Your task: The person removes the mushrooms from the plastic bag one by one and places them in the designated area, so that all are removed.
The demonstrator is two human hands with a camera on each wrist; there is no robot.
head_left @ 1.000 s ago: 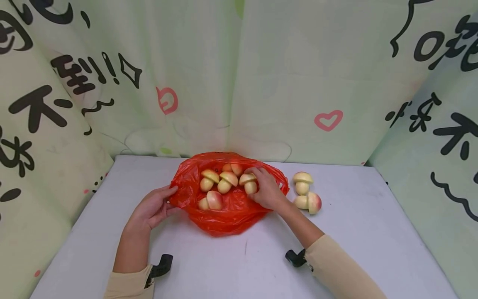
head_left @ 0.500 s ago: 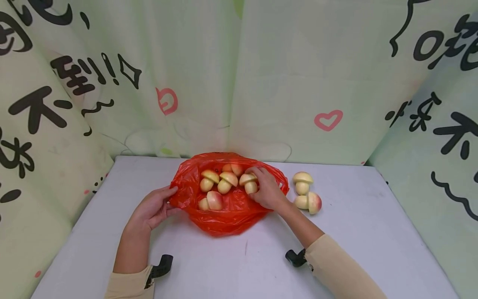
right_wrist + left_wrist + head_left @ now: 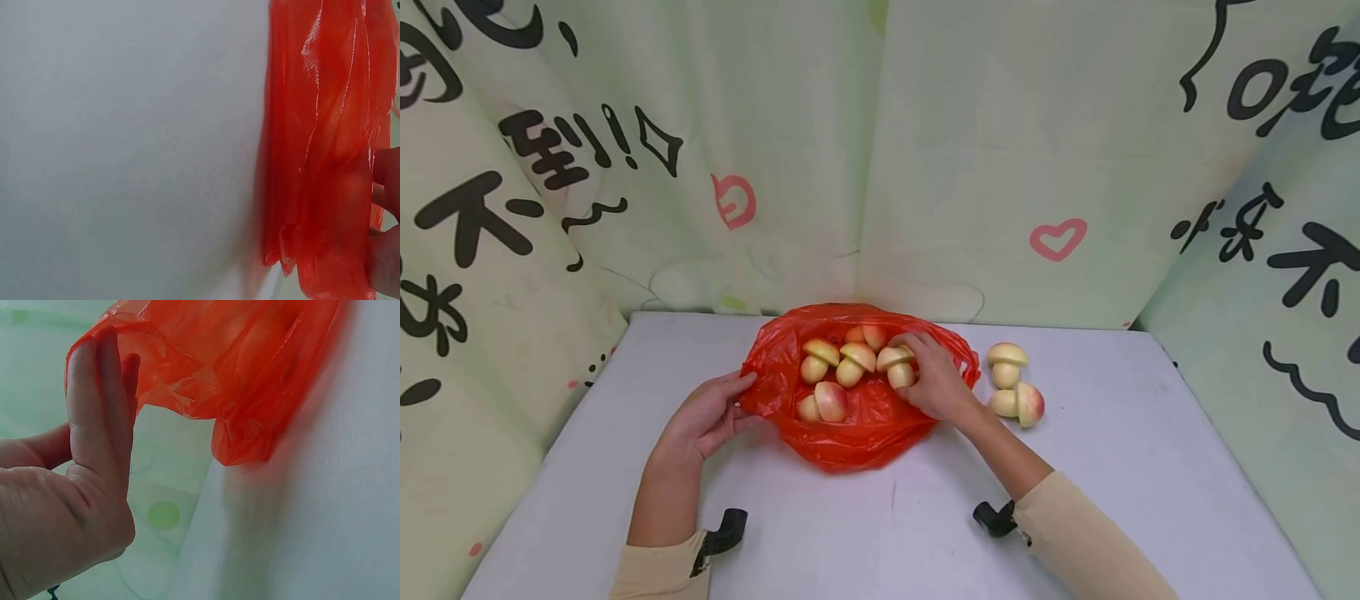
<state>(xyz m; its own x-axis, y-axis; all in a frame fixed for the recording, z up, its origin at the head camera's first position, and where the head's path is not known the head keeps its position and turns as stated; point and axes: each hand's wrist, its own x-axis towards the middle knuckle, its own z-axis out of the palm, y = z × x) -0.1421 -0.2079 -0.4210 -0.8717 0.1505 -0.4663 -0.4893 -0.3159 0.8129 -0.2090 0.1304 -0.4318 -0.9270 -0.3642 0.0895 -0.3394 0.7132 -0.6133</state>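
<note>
Mid-frame, the left hand (image 3: pixel 709 415) pinches a red plastic bag (image 3: pixel 850 454), presumably steadying it; the right hand (image 3: pixel 936 385) clamps a cream mushroom-shaped piece (image 3: pixel 897 365).

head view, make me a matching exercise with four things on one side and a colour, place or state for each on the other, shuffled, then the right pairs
Things:
1. bag
2. left hand
3. right hand
4. right sleeve

Colours, places, states:
A. at the bag's left edge
B. made of beige cloth
C. red and open at the top
D. holding a mushroom

Right pairs:
1-C
2-A
3-D
4-B
</note>
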